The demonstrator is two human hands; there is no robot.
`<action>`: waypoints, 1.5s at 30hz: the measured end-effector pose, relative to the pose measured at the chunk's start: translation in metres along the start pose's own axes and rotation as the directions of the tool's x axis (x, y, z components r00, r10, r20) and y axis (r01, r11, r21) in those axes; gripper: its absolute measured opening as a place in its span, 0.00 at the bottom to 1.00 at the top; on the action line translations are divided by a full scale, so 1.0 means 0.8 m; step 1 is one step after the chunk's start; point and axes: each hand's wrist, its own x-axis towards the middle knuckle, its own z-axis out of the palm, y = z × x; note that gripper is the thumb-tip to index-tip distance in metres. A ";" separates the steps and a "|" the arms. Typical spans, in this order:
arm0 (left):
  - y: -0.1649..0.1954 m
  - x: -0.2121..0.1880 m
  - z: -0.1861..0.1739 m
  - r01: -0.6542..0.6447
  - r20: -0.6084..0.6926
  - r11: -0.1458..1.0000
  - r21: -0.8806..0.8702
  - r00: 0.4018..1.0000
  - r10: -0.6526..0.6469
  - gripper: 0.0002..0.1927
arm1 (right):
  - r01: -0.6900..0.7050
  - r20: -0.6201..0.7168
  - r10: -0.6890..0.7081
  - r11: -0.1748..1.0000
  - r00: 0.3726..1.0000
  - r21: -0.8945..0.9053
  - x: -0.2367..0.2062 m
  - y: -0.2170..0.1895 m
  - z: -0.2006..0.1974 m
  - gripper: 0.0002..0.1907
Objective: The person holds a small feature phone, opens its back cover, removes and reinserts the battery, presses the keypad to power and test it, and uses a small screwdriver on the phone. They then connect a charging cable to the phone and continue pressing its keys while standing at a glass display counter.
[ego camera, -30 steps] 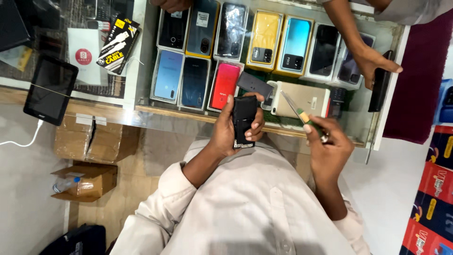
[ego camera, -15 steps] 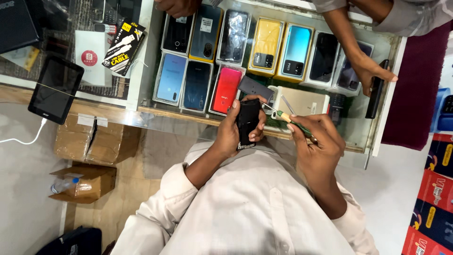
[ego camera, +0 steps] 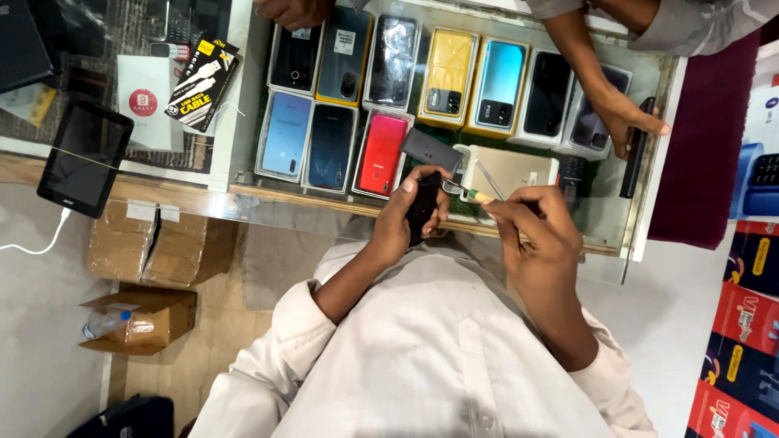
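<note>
My left hand [ego camera: 395, 223] grips a small black phone [ego camera: 423, 208] upright over the near edge of a glass display counter [ego camera: 243, 193]. My right hand [ego camera: 531, 235] pinches a thin tool with a yellow-green handle [ego camera: 473, 194]. Its metal tip touches the upper right edge of the phone. A dark flat rectangular piece [ego camera: 432, 151] lies on the glass just beyond the phone. Both white sleeves fill the lower part of the view.
Rows of phones lie under the glass, among them a red one [ego camera: 381, 154] and a yellow one [ego camera: 448, 77]. Another person's hand [ego camera: 621, 118] rests by a black phone [ego camera: 635, 150] at the right. A tablet [ego camera: 83, 158] and cardboard boxes [ego camera: 154, 251] sit left.
My right hand has moved left and brought the tool's tip from beside the phone onto its upper edge. The left hand keeps holding the phone, shifted slightly.
</note>
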 end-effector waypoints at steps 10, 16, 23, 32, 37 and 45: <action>-0.057 0.006 -0.031 0.127 -0.107 0.990 0.061 0.987 -0.120 0.29 | -0.002 0.046 0.003 0.999 0.999 -0.034 -0.012 0.051 0.028 0.05; -0.100 0.012 -0.067 0.224 -0.202 0.970 0.095 0.958 -0.202 0.28 | -0.165 0.140 0.165 0.986 0.976 -0.010 -0.024 0.108 0.072 0.09; -0.117 0.019 -0.095 0.301 -0.244 0.943 0.144 0.934 -0.261 0.29 | -0.147 0.100 0.144 0.989 0.985 0.032 -0.046 0.152 0.106 0.06; -0.112 0.025 -0.091 0.355 -0.273 0.919 0.173 0.913 -0.301 0.30 | -0.173 0.047 0.170 0.982 0.984 0.075 -0.046 0.167 0.118 0.09; -0.106 0.028 -0.085 0.355 -0.302 0.915 0.192 0.908 -0.289 0.29 | -0.312 0.150 0.314 0.949 0.938 -0.034 -0.040 0.173 0.120 0.10; -0.099 0.031 -0.089 0.348 -0.271 0.917 0.193 0.918 -0.291 0.28 | -0.105 0.039 0.100 0.981 0.994 0.165 -0.035 0.171 0.121 0.09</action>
